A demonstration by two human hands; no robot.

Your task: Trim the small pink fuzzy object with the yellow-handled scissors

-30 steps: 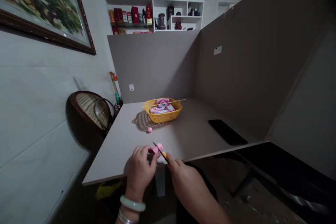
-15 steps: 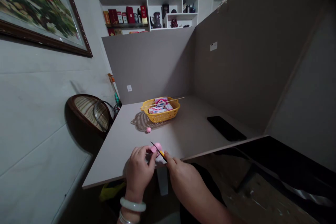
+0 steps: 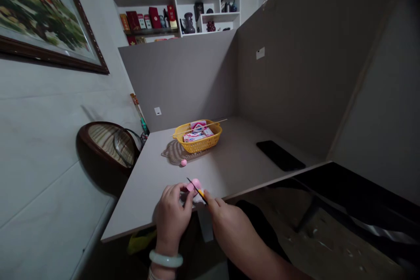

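My left hand [image 3: 173, 208] is closed, pinching a soft-looking pink lump [image 3: 196, 183] just above the table's front edge. A flatter pink piece shows by its fingertips. My right hand [image 3: 226, 218] grips a slim cutting tool [image 3: 193, 184] with a dark pointed blade and a yellow-and-black handle. Its blade crosses the pink lump, pointing up and left; whether it is a knife or scissors I cannot tell. Something whitish [image 3: 198, 199] lies under the fingers, mostly hidden. Farther back, a small pink ball [image 3: 183, 162] rests on the table.
A yellow plastic basket [image 3: 201, 144] holds pink-and-white packets, with a thin stick [image 3: 215, 123] across its rim. To the right lies a flat black object [image 3: 280, 155] on the grey table [image 3: 144, 188]. Panels rise behind and right. A dark-rimmed rounded object [image 3: 106, 144] stands left.
The camera view has turned slightly, so the background sits a little farther left. Both hands keep nearly the same hold, and the blade still crosses the pink lump.
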